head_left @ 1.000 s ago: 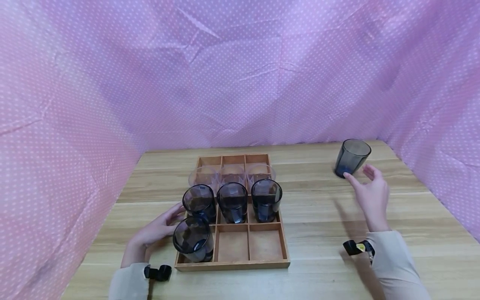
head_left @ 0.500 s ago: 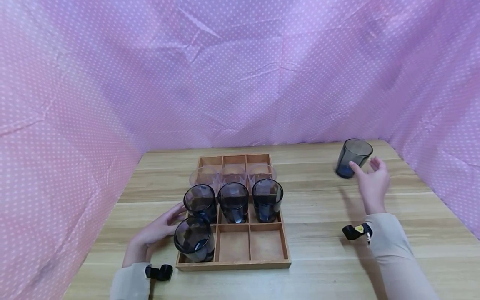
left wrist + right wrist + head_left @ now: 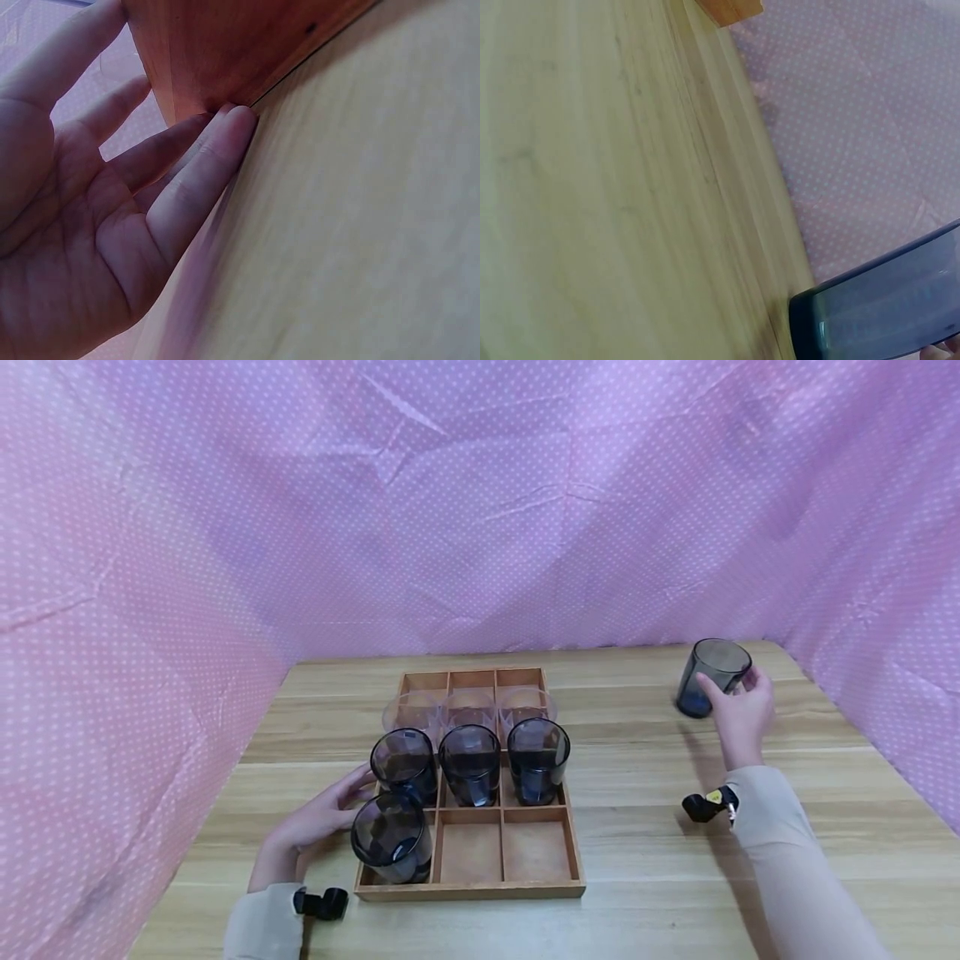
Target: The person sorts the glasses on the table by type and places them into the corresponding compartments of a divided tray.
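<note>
A smoky dark glass tumbler (image 3: 693, 681) stands at the far right of the table. My right hand (image 3: 744, 710) holds it from the right, thumb on the near side and fingers round the far side. In the right wrist view the tumbler's dark base (image 3: 806, 326) is close against the wooden table, with only fingertips (image 3: 949, 349) visible at the corner. My left hand (image 3: 318, 818) rests beside a wooden compartment tray (image 3: 472, 891), fingertips touching its left wall. The left wrist view has those relaxed fingers (image 3: 202, 169) against the tray's side (image 3: 225, 52).
Three dark tumblers, among them the right one (image 3: 538, 764), fill the tray's middle row; another dark tumbler (image 3: 393, 839) sits at front left. Clear glasses (image 3: 470, 706) stand behind them. Pink dotted cloth (image 3: 480, 527) surrounds the table (image 3: 630, 843).
My right hand has moved forward to the dark tumbler, its fingers now round the far side and thumb higher. My left hand stays at the tray. The head view has shifted slightly.
</note>
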`<state>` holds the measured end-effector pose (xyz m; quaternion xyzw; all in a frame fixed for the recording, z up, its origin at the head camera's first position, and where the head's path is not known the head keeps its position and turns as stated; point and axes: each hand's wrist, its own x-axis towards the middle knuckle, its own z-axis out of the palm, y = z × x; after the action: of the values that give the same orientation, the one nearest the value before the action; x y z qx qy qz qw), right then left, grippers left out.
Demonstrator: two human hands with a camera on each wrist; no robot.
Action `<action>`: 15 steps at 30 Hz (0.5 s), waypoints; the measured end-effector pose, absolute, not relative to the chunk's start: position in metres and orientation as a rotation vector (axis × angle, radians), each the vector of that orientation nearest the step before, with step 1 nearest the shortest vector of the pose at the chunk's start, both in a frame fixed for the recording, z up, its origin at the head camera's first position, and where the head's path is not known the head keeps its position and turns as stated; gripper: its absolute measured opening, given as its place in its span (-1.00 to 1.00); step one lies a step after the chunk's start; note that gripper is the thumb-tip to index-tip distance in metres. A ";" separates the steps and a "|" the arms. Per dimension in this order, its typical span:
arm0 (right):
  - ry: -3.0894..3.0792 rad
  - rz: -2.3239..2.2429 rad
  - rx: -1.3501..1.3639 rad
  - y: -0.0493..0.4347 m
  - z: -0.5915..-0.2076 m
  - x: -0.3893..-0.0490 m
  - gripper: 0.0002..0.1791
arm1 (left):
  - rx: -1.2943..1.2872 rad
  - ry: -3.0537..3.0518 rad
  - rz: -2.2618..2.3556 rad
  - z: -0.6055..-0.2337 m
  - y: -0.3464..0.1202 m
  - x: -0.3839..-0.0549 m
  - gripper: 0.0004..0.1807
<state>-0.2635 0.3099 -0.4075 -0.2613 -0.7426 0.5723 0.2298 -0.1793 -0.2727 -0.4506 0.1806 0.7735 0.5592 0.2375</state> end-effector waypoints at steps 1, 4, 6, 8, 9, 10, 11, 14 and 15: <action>-2.046 1.577 -0.719 0.310 -0.408 -0.265 -0.08 | 0.486 2.119 1.533 -0.451 -0.273 -0.179 -0.09; -2.047 1.549 -0.722 0.312 -0.410 -0.271 -0.08 | 0.461 2.116 1.530 -0.451 -0.273 -0.178 -0.08; -2.055 1.500 -0.732 0.313 -0.411 -0.274 -0.08 | 0.453 2.112 1.533 -0.451 -0.273 -0.178 -0.08; -2.067 1.444 -0.744 0.314 -0.412 -0.276 -0.10 | 0.453 2.109 1.536 -0.451 -0.273 -0.179 -0.08; -2.074 1.421 -0.748 0.315 -0.413 -0.277 -0.11 | 0.455 2.107 1.539 -0.451 -0.273 -0.179 -0.08; -2.081 1.403 -0.752 0.315 -0.413 -0.278 -0.11 | 0.458 2.106 1.540 -0.451 -0.272 -0.179 -0.08; -2.090 1.381 -0.752 0.316 -0.413 -0.279 -0.12 | 0.458 2.105 1.541 -0.451 -0.272 -0.179 -0.08; -2.126 1.327 -0.744 0.318 -0.414 -0.280 -0.12 | 0.460 2.110 1.535 -0.450 -0.272 -0.179 -0.07; -2.141 1.307 -0.738 0.319 -0.414 -0.280 -0.12 | 0.459 2.115 1.532 -0.450 -0.273 -0.179 -0.07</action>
<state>-0.2803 0.3189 -0.4137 -0.2726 -0.7905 0.4826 0.2605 -0.1788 -0.2725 -0.4500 0.1680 0.7738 0.5604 0.2428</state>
